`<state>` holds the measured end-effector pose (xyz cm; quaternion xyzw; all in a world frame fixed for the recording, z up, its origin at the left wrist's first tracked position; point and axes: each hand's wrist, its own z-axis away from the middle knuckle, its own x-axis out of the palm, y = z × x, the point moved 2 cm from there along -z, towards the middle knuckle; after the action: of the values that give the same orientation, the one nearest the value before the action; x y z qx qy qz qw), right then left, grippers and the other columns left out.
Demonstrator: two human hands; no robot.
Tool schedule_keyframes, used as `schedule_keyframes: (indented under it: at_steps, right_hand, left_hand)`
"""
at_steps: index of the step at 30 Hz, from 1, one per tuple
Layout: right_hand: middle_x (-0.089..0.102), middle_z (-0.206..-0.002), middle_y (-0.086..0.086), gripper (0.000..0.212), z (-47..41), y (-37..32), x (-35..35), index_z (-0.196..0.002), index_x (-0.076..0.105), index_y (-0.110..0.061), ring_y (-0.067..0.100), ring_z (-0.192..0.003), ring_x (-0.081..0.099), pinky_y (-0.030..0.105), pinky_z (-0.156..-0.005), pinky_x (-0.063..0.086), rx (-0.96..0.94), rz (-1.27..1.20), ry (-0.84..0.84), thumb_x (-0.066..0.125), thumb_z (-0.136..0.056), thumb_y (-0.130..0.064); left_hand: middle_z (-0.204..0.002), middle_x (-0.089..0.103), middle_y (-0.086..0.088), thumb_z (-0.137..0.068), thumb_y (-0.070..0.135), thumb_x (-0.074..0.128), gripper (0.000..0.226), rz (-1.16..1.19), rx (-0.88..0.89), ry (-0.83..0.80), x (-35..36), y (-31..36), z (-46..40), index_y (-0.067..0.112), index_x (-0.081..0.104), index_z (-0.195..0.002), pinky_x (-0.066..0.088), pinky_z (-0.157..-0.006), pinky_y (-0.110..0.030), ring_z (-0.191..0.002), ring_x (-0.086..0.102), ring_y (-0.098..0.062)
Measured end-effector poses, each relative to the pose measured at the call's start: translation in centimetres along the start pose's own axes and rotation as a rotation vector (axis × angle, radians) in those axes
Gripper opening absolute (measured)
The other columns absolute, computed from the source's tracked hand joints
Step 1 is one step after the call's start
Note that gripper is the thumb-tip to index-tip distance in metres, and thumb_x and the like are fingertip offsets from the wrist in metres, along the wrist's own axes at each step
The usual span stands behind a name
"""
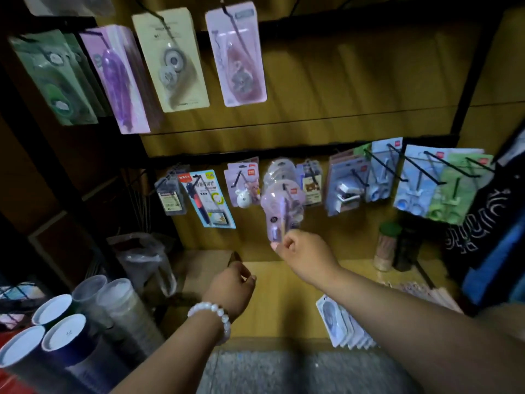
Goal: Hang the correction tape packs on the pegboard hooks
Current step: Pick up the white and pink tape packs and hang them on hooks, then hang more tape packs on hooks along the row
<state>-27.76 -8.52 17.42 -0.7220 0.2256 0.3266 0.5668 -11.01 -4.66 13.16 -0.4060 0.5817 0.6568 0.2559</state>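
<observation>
My right hand (301, 251) pinches the bottom edge of a clear lilac correction tape pack (279, 209), holding it up against the lower row of hooks, in front of several similar round-topped packs (279, 169) hanging there. My left hand (233, 288), with a white bead bracelet on the wrist, hovers lower left over the wooden shelf, fingers loosely curled and holding nothing. A fanned stack of several correction tape packs (343, 325) lies on the shelf's front edge under my right forearm. More tape packs hang on the upper row: green (54, 78), purple (118, 78), cream (170, 61), pink (237, 55).
Other stationery packs hang along the lower rail: a pen pack (208, 199), blue and green packs on long black hooks (431, 183). A cardboard box (204, 268) and plastic bag sit at the left, jars (386, 245) at the right, white-capped tubes (62, 328) at the lower left.
</observation>
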Motion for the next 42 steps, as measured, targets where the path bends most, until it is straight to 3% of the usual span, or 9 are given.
schedule_keyframes:
  at_steps: [3,8,14,21,24,28,32,39,42]
  right_hand:
    - [0.067,-0.09,0.008,0.033,0.1,5.0,1.6,-0.079,0.054,-0.016,0.027,-0.089,0.061,0.033,-0.069,0.043,0.135,0.111,-0.07,0.052,-0.093,-0.046]
    - [0.056,-0.081,0.008,0.035,-0.5,13.3,2.6,-0.082,0.049,-0.012,0.033,-0.093,0.06,0.032,-0.068,0.039,0.334,0.166,-0.118,0.049,-0.095,-0.045]
    - [0.064,-0.089,0.01,0.037,-0.5,20.5,4.4,-0.089,0.059,-0.007,0.032,-0.106,0.061,0.03,-0.078,0.042,0.526,0.177,-0.129,0.052,-0.094,-0.044]
    - [0.049,-0.142,0.017,0.056,-0.3,24.2,7.5,-0.138,0.045,-0.003,0.031,-0.123,0.052,0.029,-0.087,0.04,0.576,0.189,-0.201,0.055,-0.095,-0.037]
    - [0.05,-0.143,0.012,0.067,-0.9,25.7,9.6,-0.145,0.039,-0.013,0.029,-0.119,0.057,0.027,-0.071,0.047,0.562,0.172,-0.155,0.061,-0.089,-0.042]
    - [0.032,-0.156,-0.002,0.087,-1.7,26.8,12.7,-0.148,0.033,-0.023,0.019,-0.137,0.042,0.031,-0.108,0.039,0.565,0.124,-0.044,0.065,-0.076,-0.058]
    - [0.029,-0.158,-0.003,0.093,-2.4,27.1,14.4,-0.15,0.031,-0.022,0.02,-0.138,0.04,0.034,-0.113,0.035,0.61,0.195,0.049,0.072,-0.072,-0.05]
    - [0.051,-0.138,0.012,0.058,-2.9,27.7,16.1,-0.137,0.042,-0.009,0.031,-0.125,0.05,0.04,-0.105,0.04,0.658,0.441,0.023,0.064,-0.086,-0.026]
    - [0.059,-0.119,0.014,0.036,-3.0,27.6,16.1,-0.12,0.054,-0.009,0.031,-0.111,0.056,0.037,-0.092,0.044,0.705,0.439,0.0,0.056,-0.088,-0.025]
  left_hand:
    - [-0.099,0.07,-0.007,-0.095,0.037,0.053,0.024,-0.081,0.017,-0.068,2.7,-0.4,-0.3,0.016,0.059,-0.106,0.04,-0.066,-0.025,-0.08,0.058,-0.019]
    - [-0.097,0.071,-0.008,-0.094,0.037,0.053,0.029,-0.107,-0.001,-0.181,7.0,-1.3,-1.3,0.015,0.057,-0.111,0.05,-0.075,-0.03,-0.092,0.065,-0.024]
    - [-0.103,0.07,-0.007,-0.095,0.035,0.052,0.029,-0.126,0.008,-0.273,11.6,-2.1,-2.6,0.014,0.055,-0.114,0.048,-0.077,-0.028,-0.096,0.064,-0.023]
    - [-0.101,0.07,-0.008,-0.095,0.034,0.052,0.028,-0.114,0.005,-0.354,16.1,-3.1,-3.6,0.014,0.055,-0.115,0.049,-0.078,-0.029,-0.092,0.065,-0.024]
    - [-0.105,0.069,-0.008,-0.095,0.034,0.051,0.029,-0.12,0.009,-0.371,17.6,-3.8,-4.0,0.014,0.055,-0.116,0.05,-0.078,-0.029,-0.093,0.065,-0.024]
    - [-0.108,0.068,-0.007,-0.095,0.032,0.05,0.029,-0.121,0.015,-0.392,19.1,-4.9,-4.8,0.014,0.055,-0.117,0.048,-0.076,-0.029,-0.094,0.064,-0.024]
    - [-0.109,0.066,-0.007,-0.095,0.031,0.05,0.027,-0.102,0.001,-0.416,20.2,-5.7,-5.2,0.015,0.056,-0.116,0.046,-0.076,-0.027,-0.095,0.063,-0.023]
    - [-0.098,0.068,-0.007,-0.094,0.032,0.048,0.024,-0.071,-0.043,-0.46,21.3,-6.6,-5.4,0.018,0.055,-0.112,0.053,-0.074,-0.032,-0.086,0.065,-0.023]
    - [-0.099,0.068,-0.008,-0.094,0.033,0.049,0.024,-0.06,-0.045,-0.465,21.3,-6.7,-5.4,0.017,0.055,-0.112,0.053,-0.075,-0.032,-0.087,0.065,-0.023]
